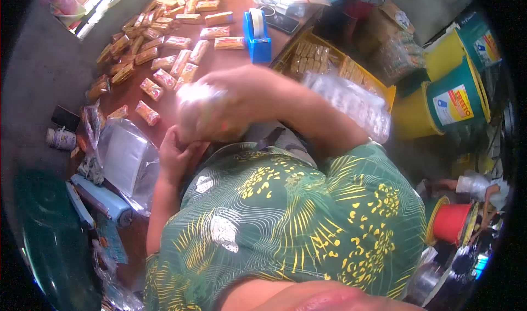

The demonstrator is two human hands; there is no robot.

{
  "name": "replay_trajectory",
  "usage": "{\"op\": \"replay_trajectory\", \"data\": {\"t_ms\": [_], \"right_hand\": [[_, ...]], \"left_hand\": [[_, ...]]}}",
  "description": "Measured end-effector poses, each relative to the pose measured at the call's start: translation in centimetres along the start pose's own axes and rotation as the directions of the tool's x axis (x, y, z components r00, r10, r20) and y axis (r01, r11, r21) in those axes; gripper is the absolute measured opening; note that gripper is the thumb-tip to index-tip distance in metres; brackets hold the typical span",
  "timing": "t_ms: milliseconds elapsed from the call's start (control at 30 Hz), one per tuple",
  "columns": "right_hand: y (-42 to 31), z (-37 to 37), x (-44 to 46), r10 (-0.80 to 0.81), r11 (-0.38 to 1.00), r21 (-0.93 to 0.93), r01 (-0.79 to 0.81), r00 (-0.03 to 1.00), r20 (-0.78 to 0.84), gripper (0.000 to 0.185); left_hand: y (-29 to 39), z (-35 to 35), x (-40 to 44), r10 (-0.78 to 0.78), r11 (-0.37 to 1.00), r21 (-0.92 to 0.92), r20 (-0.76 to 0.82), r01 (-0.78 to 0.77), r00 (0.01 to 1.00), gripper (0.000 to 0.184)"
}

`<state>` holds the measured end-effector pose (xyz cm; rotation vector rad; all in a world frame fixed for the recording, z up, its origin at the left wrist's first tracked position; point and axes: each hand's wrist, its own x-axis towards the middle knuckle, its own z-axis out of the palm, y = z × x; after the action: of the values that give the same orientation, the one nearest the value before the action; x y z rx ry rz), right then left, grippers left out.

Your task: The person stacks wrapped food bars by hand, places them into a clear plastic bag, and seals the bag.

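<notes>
In front of my chest is a clear plastic bag that looks filled with wrapped packets, blurred by motion and glare. My left hand grips its lower edge, thumb up and fingers partly hidden beneath. Over the top and right side of the bag lies my right hand, curled around it, its fingertips smeared. Just past the bag, small wrapped biscuit packets lie loose on the brown table. More of these packets are heaped toward the far edge.
A blue tape dispenser stands near a phone. On the right are a yellow crate of packets, a filled plastic bag and green-yellow buckets. Empty clear bags and a light-blue device sit left.
</notes>
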<state>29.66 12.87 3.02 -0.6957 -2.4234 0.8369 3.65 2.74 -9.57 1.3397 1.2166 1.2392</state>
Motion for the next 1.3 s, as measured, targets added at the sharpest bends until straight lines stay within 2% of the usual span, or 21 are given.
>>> {"op": "replay_trajectory", "data": {"t_ms": [33,67,100,133,167,300,367,433,500,567,633,767,833,933,1033,1067,1100,1133,1167,1233,1300], "right_hand": [[2.1,-1.2,-1.6,0.052,0.998,0.040,-0.049,0.996,-0.073,0.058],[2.5,-2.7,-3.4,0.178,0.977,0.141,-0.159,0.974,-0.138,0.058],[3.3,-4.5,-5.6,0.197,0.973,0.171,-0.158,0.950,-0.243,0.053],[4.9,-5.9,-8.1,0.298,0.952,0.053,-0.301,0.878,-0.374,0.056],[6.1,-7.1,-10.1,0.419,0.907,0.171,-0.386,0.773,-0.476,0.057],[17.3,-11.1,-18.0,0.473,0.787,0.264,-0.558,0.271,-0.838,0.056],[22.7,-10.3,-19.1,0.540,0.771,0.474,-0.425,0.042,-0.841,0.058],[28.3,-8.2,-19.2,0.588,0.764,0.550,-0.336,0.013,-0.809,0.044],[35.0,-5.1,-18.6,0.721,0.665,0.739,-0.103,-0.169,-0.672,0.037],[33.3,-2.9,-16.4,0.818,0.571,0.816,-0.090,-0.022,-0.575,0.034],[33.8,-1.6,-15.2,0.844,0.534,0.836,-0.128,0.018,-0.537,0.035],[41.6,-2.5,-17.2,0.804,0.533,0.666,-0.522,0.066,-0.591,0.039],[45.0,-2.9,-19.0,0.766,0.510,0.444,-0.737,0.153,-0.625,0.042],[44.9,-2.9,-22.1,0.645,0.488,0.071,-0.870,0.304,-0.701,0.049],[39.7,-3.8,-21.0,0.572,0.350,-0.102,-0.931,0.299,-0.764,0.058],[35.5,-3.9,-19.2,0.500,0.353,-0.144,-0.925,0.317,-0.806,0.063],[30.5,-3.9,-16.7,0.431,0.390,-0.174,-0.904,0.346,-0.834,0.068],[32.2,-3.9,-16.8,0.043,0.459,-0.419,-0.784,0.491,-0.870,0.061],[26.8,-3.2,-13.3,-0.053,0.463,-0.461,-0.757,0.495,-0.867,0.054],[17.8,-2.3,-7.3,-0.055,0.779,-0.379,-0.499,0.548,-0.835,0.038],[11.8,0.0,-2.5,0.042,0.981,-0.099,-0.164,0.689,-0.723,0.028]], "left_hand": [[0.0,0.0,-0.1,-0.044,0.999,0.001,0.001,0.044,0.999,0.040],[-3.0,-2.2,-0.1,0.085,0.957,0.279,-0.003,-0.081,0.996,0.038],[-3.1,-2.2,-0.1,0.091,0.956,0.279,-0.001,-0.087,0.996,0.035],[-3.0,-2.2,-0.1,0.097,0.956,0.278,-0.003,-0.093,0.995,0.033],[-2.9,-2.1,-0.3,0.096,0.956,0.278,-0.010,-0.090,0.995,0.031],[-1.8,-1.6,0.3,0.128,0.865,0.490,-0.004,-0.110,0.992,0.026],[-1.2,-1.4,0.5,0.164,0.799,0.582,0.030,-0.150,0.986,0.024],[-0.5,-1.3,0.6,0.190,0.757,0.627,0.059,-0.184,0.980,0.024],[-0.4,-1.3,0.5,0.206,0.736,0.647,0.070,-0.202,0.976,0.023],[-1.0,-1.5,0.3,0.220,0.738,0.642,0.062,-0.208,0.974,0.021],[-0.8,-1.5,-0.1,0.188,0.784,0.593,0.057,-0.185,0.981,0.020],[-1.2,-2.3,-1.5,0.010,0.955,0.297,-0.027,-0.001,1.000,0.013],[0.2,-3.2,-2.7,0.093,0.931,0.359,-0.076,-0.060,0.993,0.013],[2.5,-5.6,-3.6,0.270,0.840,0.521,-0.160,-0.151,0.949,0.014],[2.8,-9.5,-3.9,0.486,0.607,0.784,-0.236,-0.131,0.842,0.017],[3.1,-11.0,-4.0,0.492,0.555,0.828,-0.244,-0.085,0.836,0.021],[1.7,-12.8,-4.5,0.367,0.435,0.890,-0.317,0.140,0.875,0.031],[0.6,-14.1,-5.2,0.321,0.423,0.887,-0.341,0.188,0.884,0.034],[-1.7,-15.6,-5.9,0.138,0.430,0.841,-0.419,0.327,0.897,0.032],[-2.1,-16.1,-6.4,0.143,0.509,0.790,-0.469,0.342,0.871,0.025],[-1.9,-16.2,-6.5,0.166,0.562,0.758,-0.494,0.330,0.853,0.024]]}}
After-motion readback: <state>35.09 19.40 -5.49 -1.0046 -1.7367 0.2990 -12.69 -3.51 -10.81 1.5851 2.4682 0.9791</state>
